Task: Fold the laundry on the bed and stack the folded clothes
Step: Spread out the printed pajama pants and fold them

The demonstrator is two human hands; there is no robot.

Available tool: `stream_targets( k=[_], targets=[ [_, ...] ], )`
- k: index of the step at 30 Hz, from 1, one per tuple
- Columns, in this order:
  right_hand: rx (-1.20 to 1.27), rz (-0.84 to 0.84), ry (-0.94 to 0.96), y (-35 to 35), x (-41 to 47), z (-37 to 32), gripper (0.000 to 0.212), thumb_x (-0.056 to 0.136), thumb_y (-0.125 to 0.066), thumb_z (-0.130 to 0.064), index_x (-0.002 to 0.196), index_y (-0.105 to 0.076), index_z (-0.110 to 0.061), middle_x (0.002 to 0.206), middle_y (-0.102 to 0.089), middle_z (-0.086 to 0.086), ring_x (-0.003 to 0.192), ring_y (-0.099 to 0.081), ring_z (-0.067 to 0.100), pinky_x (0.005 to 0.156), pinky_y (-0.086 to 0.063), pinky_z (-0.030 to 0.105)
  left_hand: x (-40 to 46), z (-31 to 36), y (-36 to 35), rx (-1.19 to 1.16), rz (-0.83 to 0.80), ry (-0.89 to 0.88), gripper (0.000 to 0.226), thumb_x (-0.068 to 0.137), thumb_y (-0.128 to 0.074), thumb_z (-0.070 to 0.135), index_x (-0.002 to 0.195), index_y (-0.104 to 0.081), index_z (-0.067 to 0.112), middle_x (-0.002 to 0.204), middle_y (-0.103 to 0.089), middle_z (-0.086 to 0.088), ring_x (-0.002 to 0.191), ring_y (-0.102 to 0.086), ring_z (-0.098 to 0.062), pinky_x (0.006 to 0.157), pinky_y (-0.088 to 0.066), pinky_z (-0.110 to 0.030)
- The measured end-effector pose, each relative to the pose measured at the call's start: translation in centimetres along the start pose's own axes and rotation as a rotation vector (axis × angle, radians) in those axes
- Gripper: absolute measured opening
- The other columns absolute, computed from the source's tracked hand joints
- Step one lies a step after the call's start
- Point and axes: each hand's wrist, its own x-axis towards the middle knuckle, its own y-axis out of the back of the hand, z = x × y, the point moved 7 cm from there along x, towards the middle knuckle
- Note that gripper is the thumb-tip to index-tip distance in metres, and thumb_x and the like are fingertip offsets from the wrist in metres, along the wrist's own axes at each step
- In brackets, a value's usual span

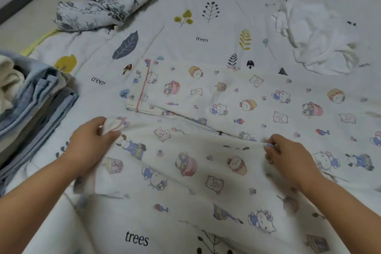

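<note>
at the far left a stack of folded blue clothes point(35, 105) sits on the bed point(206, 27), with a crumpled grey patterned cloth point(107, 0) beyond it. the left hand point(92, 140) pinches a pink-trimmed cuff of the cartoon-print pyjamas point(226, 109), which lie spread across the middle of the bed. the right hand point(288, 154) grips a fold of the same garment, and a rumpled white garment point(315, 35) lies at the far right.

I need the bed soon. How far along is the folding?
Done: a folded stack sits at the left. In hand: the left hand and right hand pinch the cartoon-print pyjama trousers. Left: the white garment and the grey floral cloth, both crumpled.
</note>
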Motion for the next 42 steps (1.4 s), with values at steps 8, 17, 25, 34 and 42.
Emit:
stream_targets(
  k=[8, 17, 25, 34, 42],
  targets=[
    [-0.317, 0.260, 0.093, -2.3, -0.5, -7.1, 0.043, 0.083, -0.064, -0.016, 0.123, -0.055, -0.002, 0.115, -0.055, 0.021, 0.106, -0.050, 0.037, 0.088, -0.038, 0.046, 2.2, -5.6, -0.6, 0.134, -0.068, 0.399, 0.063, 0.090, -0.046, 0.053, 0.124, -0.045, 0.000, 0.118, -0.055, -0.025, 0.109, -0.052, -0.042, 0.093, -0.041, -0.044],
    [-0.270, 0.007, 0.673, -9.6, -11.6, -12.6, 0.033, 0.080, -0.047, -0.052, 0.082, -0.055, -0.020, 0.082, -0.070, 0.002, 0.074, -0.070, 0.018, 0.064, -0.057, 0.031, -0.3, -7.4, -1.3, 0.186, -0.054, 0.227, 0.037, 0.095, -0.048, 0.029, 0.066, -0.038, 0.008, 0.062, -0.049, -0.010, 0.059, -0.044, -0.024, 0.051, -0.025, -0.033],
    [-0.210, 0.049, 0.687, -12.8, -12.7, -13.6, 0.006, 0.069, -0.073, -0.016, 0.063, -0.072, -0.016, 0.084, -0.074, 0.003, 0.076, -0.072, 0.020, 0.064, -0.058, 0.029, -0.3, -7.7, 0.7, 0.310, 0.059, 0.074, 0.029, 0.095, -0.047, 0.023, 0.070, -0.038, 0.012, 0.058, -0.048, -0.009, 0.053, -0.040, -0.028, 0.052, -0.030, -0.035],
    [-0.154, 0.195, 0.362, -8.3, -11.5, -11.2, 0.045, 0.086, -0.050, -0.035, 0.124, -0.061, -0.013, 0.139, -0.048, 0.014, 0.129, -0.043, 0.031, 0.098, -0.043, 0.046, -3.5, 0.9, -3.0, 0.479, 0.084, -0.394, 0.061, 0.086, -0.042, 0.034, 0.131, -0.043, -0.007, 0.134, -0.038, -0.038, 0.121, -0.040, -0.051, 0.093, -0.034, -0.065],
    [-0.339, -0.007, -0.356, -4.4, -7.3, 7.3, 0.067, 0.092, -0.009, -0.058, 0.136, 0.033, -0.028, 0.148, 0.034, 0.007, 0.141, 0.025, 0.027, 0.114, 0.007, 0.052, -4.2, 3.0, -14.0, 0.676, -0.405, -0.435, 0.107, 0.051, 0.045, 0.070, 0.143, 0.023, 0.019, 0.145, 0.036, -0.004, 0.135, 0.027, -0.020, 0.114, 0.004, -0.052]
  ],
)
